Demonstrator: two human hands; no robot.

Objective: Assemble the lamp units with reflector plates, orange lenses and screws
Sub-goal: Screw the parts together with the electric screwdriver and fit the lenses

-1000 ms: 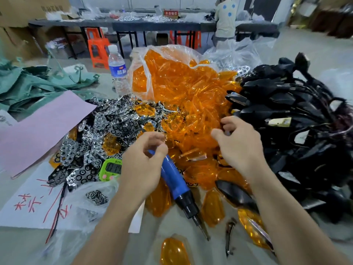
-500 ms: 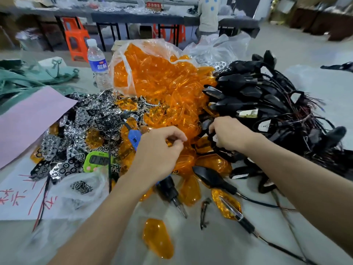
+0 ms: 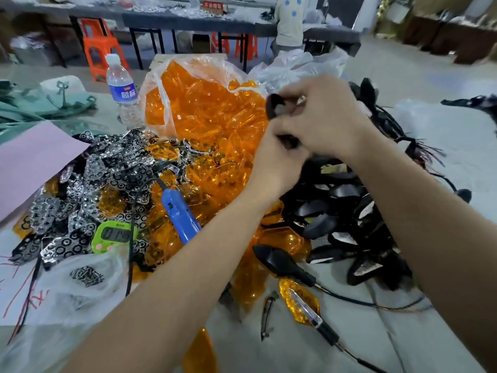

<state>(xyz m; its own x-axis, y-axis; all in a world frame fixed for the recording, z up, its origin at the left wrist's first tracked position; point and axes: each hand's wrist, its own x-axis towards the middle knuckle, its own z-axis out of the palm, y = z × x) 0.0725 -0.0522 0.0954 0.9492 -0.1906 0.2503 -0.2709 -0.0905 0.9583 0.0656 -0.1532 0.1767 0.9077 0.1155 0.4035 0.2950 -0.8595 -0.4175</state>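
Both my hands are raised above the heaps and hold one black lamp housing (image 3: 274, 105). My right hand (image 3: 325, 117) grips its upper part. My left hand (image 3: 277, 162) grips it from below, and the fingers hide most of the housing. A clear bag of orange lenses (image 3: 204, 114) sits behind them in the middle. Silver reflector plates (image 3: 88, 184) lie heaped at the left. Black lamp housings with wires (image 3: 347, 211) are piled at the right. The blue electric screwdriver (image 3: 178, 215) lies on the lenses, untouched.
A water bottle (image 3: 122, 92) stands behind the plates. A green timer (image 3: 114, 235) sits by a clear bag (image 3: 86, 275). A pink sheet (image 3: 35, 160) lies at the left. Two assembled lamps (image 3: 282, 262) and a clip (image 3: 267, 313) lie near the front. A person (image 3: 289, 22) stands at the far table.
My left hand let go of the blue screwdriver and rose to the right. My right hand lifted a black housing out of the pile, and both hands now hold it.
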